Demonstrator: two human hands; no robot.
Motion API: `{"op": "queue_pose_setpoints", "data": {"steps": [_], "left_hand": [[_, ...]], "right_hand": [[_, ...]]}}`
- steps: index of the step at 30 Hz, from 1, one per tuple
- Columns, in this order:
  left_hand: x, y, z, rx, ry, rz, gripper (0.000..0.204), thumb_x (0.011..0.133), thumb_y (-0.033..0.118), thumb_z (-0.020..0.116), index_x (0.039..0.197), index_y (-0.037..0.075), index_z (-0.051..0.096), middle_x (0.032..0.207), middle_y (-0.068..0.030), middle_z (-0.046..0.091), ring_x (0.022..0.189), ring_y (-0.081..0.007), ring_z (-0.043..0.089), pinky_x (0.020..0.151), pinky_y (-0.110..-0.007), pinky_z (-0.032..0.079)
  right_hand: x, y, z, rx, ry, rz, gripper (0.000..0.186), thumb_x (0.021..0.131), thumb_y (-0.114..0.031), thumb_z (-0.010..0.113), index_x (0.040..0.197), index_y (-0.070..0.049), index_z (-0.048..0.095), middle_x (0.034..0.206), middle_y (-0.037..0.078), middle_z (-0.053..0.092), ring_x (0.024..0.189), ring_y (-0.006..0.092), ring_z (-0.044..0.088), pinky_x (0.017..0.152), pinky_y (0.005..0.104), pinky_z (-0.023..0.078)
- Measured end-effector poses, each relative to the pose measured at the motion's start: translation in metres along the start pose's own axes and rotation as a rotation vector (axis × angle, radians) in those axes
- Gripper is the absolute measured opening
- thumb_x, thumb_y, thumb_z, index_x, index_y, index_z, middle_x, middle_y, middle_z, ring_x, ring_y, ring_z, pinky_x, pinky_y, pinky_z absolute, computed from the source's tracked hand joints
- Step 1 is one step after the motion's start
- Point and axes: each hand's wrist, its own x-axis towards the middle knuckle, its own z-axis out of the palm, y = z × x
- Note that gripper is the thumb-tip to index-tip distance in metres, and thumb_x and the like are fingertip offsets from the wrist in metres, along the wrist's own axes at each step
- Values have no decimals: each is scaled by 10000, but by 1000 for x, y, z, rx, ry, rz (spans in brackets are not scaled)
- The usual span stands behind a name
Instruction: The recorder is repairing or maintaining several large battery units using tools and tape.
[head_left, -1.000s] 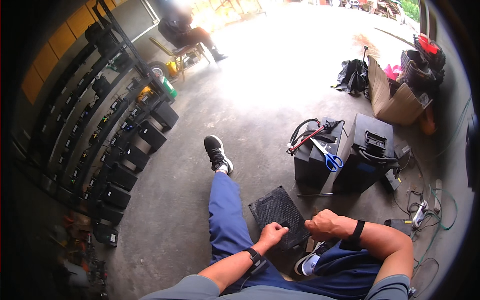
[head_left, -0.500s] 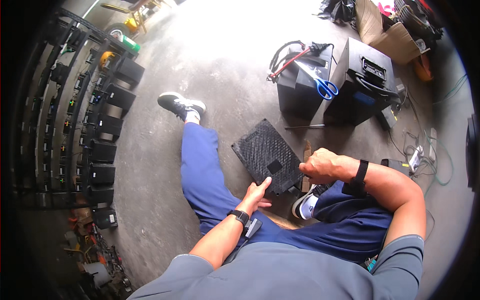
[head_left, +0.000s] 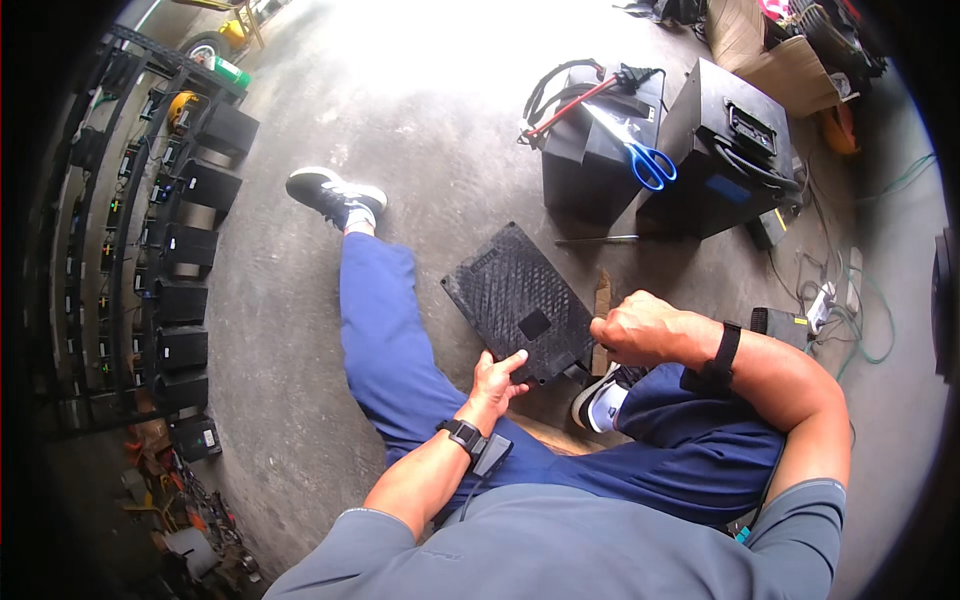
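A black textured rectangular plate (head_left: 500, 275) is tilted between my legs. My left hand (head_left: 492, 380) grips its near edge, thumb on top. My right hand (head_left: 640, 325) is closed at the plate's right edge; what its fingers hold is hidden. A cardboard strip (head_left: 602, 285) lies just beside it. Beyond the plate are a thin metal rod (head_left: 590, 241) and two black boxes (head_left: 585, 185) (head_left: 700, 185) with cables, with blue-handled scissors (head_left: 650, 163) on the left one.
A rack (head_left: 120, 230) of black devices runs along the left, with mixed tools (head_left: 200, 515) below it. Cardboard (head_left: 770, 65) and bags are at the back right. A power strip (head_left: 820, 305) and loose wires lie at the right.
The view has tipped down, so the seated person has left it. My left hand has moved from the plate's top surface to grasp its near edge. My right hand stays at the right edge.
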Motion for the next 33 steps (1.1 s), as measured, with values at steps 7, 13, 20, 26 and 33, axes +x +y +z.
{"op": "queue_pose_setpoints", "data": {"steps": [7,13,20,26,33], "left_hand": [[25,37,4,28,-38,147,476,848,156,734,1258,159,493,1144,-50,618,888,-228,648,552,-335,538],[34,79,-6,116,-4,253,532,876,178,702,1353,153,468,1150,-87,642,781,-250,680,561,-330,567],[-41,148,-18,332,48,525,547,894,153,708,1357,19,450,1239,-173,596,763,-244,716,543,-315,583],[-199,224,-54,441,244,914,359,954,149,633,1276,27,529,1096,-154,679,805,-210,716,641,-269,569],[-229,337,-34,936,351,1092,354,908,152,682,1224,16,595,991,-90,711,748,-133,678,626,-242,540]], "right_hand": [[24,24,-9,2,170,54,206,715,-152,660,832,-31,542,665,183,651,687,401,669,607,494,534],[49,26,-9,11,199,43,318,756,-245,726,905,-41,532,727,181,667,747,386,682,644,485,537],[58,30,-19,-152,72,8,396,743,-300,753,979,-59,546,805,160,646,786,371,671,666,474,543],[57,34,-31,-201,93,-225,197,765,-118,619,958,-76,623,809,155,651,805,360,671,708,454,549],[71,47,8,-343,285,-329,86,845,-141,541,778,-103,578,716,75,597,669,271,644,636,381,554]]}}
